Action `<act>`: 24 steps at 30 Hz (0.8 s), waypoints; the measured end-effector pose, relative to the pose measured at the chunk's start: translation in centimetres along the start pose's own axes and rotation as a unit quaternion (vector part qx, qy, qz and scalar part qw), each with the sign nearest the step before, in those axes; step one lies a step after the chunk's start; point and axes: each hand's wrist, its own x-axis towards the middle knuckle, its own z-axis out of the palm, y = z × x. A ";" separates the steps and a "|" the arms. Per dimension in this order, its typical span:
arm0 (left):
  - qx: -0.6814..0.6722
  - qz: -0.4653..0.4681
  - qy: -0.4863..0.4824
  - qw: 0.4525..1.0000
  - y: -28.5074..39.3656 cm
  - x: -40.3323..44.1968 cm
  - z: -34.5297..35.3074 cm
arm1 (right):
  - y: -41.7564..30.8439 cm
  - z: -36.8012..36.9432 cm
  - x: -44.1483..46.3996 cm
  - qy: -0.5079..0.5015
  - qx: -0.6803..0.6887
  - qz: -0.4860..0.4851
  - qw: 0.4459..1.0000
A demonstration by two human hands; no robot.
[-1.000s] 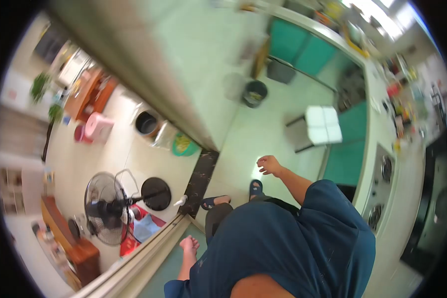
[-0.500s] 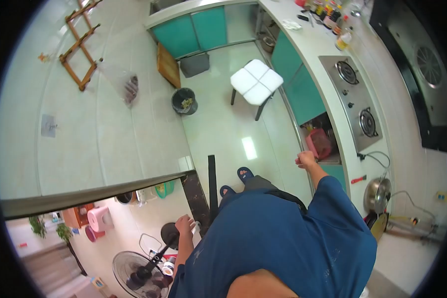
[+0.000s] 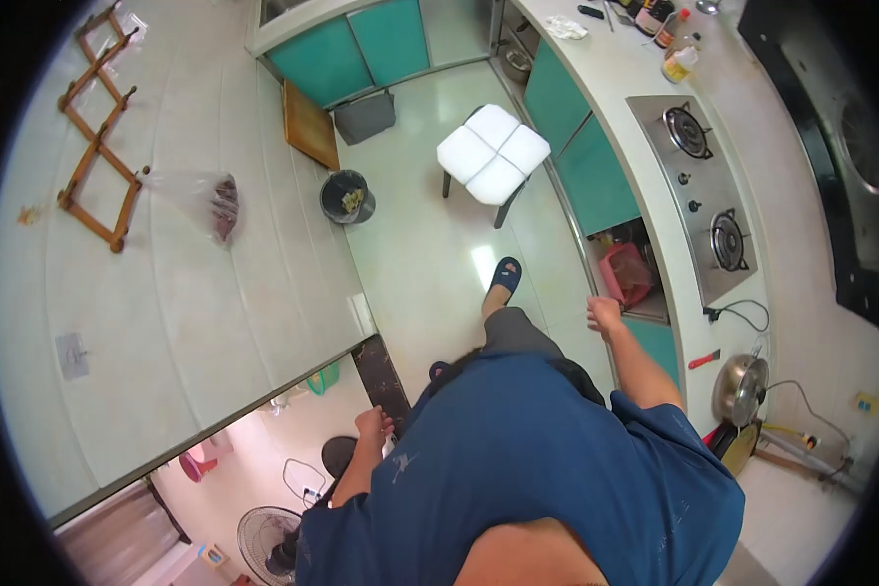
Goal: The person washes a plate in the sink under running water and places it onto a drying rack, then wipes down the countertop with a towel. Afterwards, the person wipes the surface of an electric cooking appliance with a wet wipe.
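Observation:
My left hand [image 3: 374, 423] hangs low beside my body, near the dark door sill [image 3: 381, 376], its fingers loosely curled; whether anything is in it cannot be made out. On the other side, my right hand [image 3: 604, 313] is out beside the counter, close to the open lower cabinet with a pink basket [image 3: 625, 274]. Its fingers are curled in, and nothing shows in them. Ahead stands a stool with a white padded seat [image 3: 493, 153]. One foot in a dark blue slipper [image 3: 505, 274] is forward on the pale floor.
A black bin [image 3: 348, 197] stands by the left wall, near a wooden board [image 3: 310, 127]. Along the right runs a counter with a gas stove [image 3: 698, 186], bottles [image 3: 654, 17] and a steel pan [image 3: 740, 389]. Behind the doorway at lower left is a fan [image 3: 267, 543].
The view has swung from the doorway into the kitchen, and the wall rack has come into sight. One foot has stepped forward. My right hand has come beside the cabinet.

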 end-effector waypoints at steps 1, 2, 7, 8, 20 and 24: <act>0.013 -0.008 0.000 1.000 0.8 0.2 1.3 | -2.6 0.5 1.2 -0.009 0.010 -0.014 1.000; 0.025 -0.014 -0.001 1.000 2.2 0.2 3.4 | -5.4 0.8 2.4 -0.013 0.005 -0.013 1.000; 0.048 -0.007 -0.015 0.999 12.7 -2.9 12.7 | -15.6 1.9 5.6 -0.049 0.005 -0.021 0.999; 0.032 0.033 -0.022 0.999 15.4 -3.8 14.4 | -17.6 2.0 6.2 -0.043 0.009 -0.023 0.999; 0.048 0.114 -0.112 0.986 29.9 -1.7 23.1 | -32.0 4.7 12.3 -0.044 -0.045 -0.132 0.989; 0.059 -0.003 -0.031 0.998 31.7 1.3 24.9 | -35.6 3.3 13.2 0.003 -0.086 -0.186 0.979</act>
